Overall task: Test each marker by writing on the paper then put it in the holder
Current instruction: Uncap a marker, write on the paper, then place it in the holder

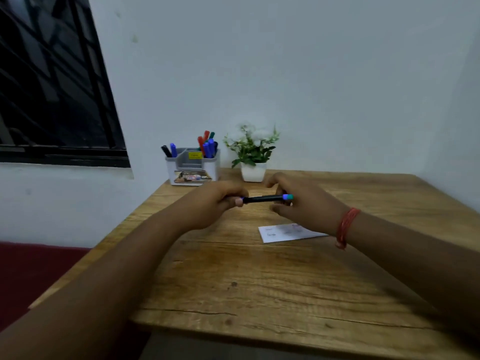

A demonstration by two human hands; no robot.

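A dark marker [262, 199] lies level between both hands, above the middle of the wooden table [259, 287]. My left hand [218, 201] grips its left end and my right hand [304, 203] holds the right end, where a blue-green tip or cap shows. A small white paper [275, 233] with faint scribbles lies on the table, partly under my right wrist. The white and grey holder [192, 167] stands at the table's far left edge, with several markers in its right compartment and two in its left one.
A small potted plant [253, 154] in a white pot stands right of the holder, against the wall. A dark barred window [52, 87] is at the left. The table's left edge drops to a dark red floor [33, 268].
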